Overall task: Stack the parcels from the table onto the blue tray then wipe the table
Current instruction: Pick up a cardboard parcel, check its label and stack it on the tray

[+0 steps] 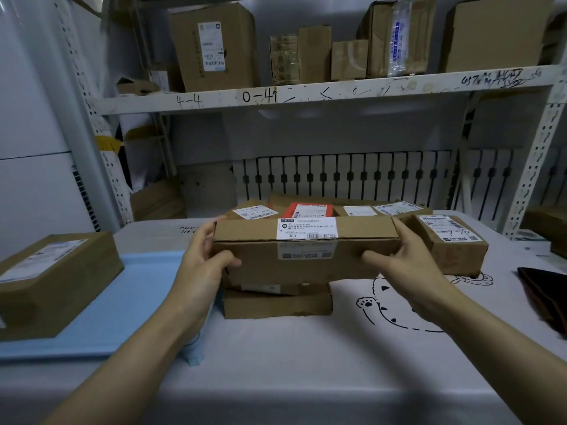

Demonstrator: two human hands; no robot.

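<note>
Far left, a brown cardboard parcel [52, 280] with a white label on top sits on the blue tray [122, 305], which lies flat on the table [306, 363] under a pale cloth printed with a cartoon cat. The person's left hand [204, 265] grips the left end of a long cardboard box [306, 253], thumb across its front face and fingers curled behind the end. That long box, with a white shipping label folded over its top front edge, is held level above a flatter cardboard parcel [277, 303] lying on the cloth just right of the tray. Whether the two touch I cannot tell. The right hand [408, 265] clasps the box's right end the same way, thumb on the front, fingers round the back. Behind the box lie more labelled parcels, one with a red top [308, 210]. To the right a small labelled parcel [451, 243] stands on the cloth, and at the far right edge lies a dark object [546, 296], too cut off to name.
</note>
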